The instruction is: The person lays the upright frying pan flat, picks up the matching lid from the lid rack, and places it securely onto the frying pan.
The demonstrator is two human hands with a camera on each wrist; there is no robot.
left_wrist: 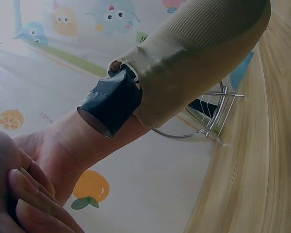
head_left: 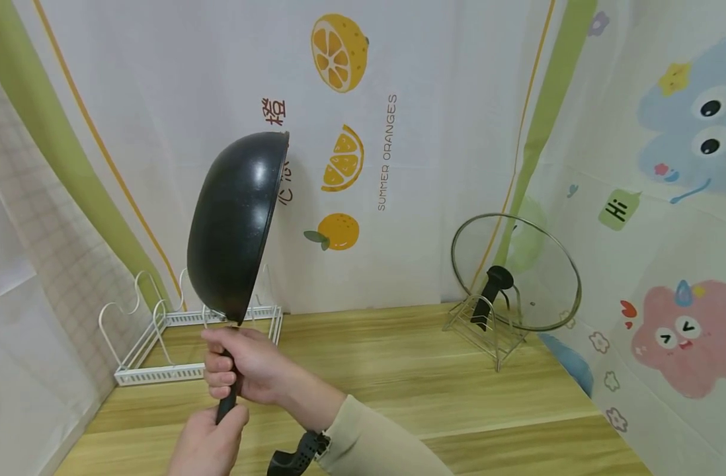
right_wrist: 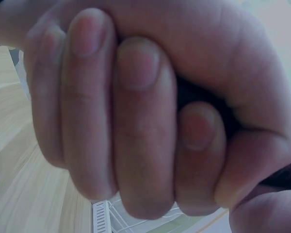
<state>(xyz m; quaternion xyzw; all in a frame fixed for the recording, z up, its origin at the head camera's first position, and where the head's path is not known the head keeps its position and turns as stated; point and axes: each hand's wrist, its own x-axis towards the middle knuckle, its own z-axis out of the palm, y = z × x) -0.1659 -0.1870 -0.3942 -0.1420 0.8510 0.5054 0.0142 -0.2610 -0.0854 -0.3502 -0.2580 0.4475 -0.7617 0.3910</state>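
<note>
The wok (head_left: 235, 218) is a deep, round-bottomed black pan with a semi-gloss outer wall; light reflects near the top, and fine pale specks mark the surface by the rim. From where I stand, it is held on edge above the left part of the counter (head_left: 363, 377), opening to the right, handle (head_left: 225, 406) pointing down. Its interior faces away.

The right hand (head_left: 250, 370) grips the handle just below the bowl, fingers fully curled round it. The left hand (head_left: 207, 441) grips the lower end, fingers closed.

The white rack (head_left: 161, 375) stands behind the bowl, at the left rear of the counter; the gap between them cannot be judged. The printed cloth (head_left: 434, 165) bounds the rear edge. Bare counter extends rightward to the wire stand (head_left: 498, 360), which carries a glass lid (head_left: 541, 264).
</note>
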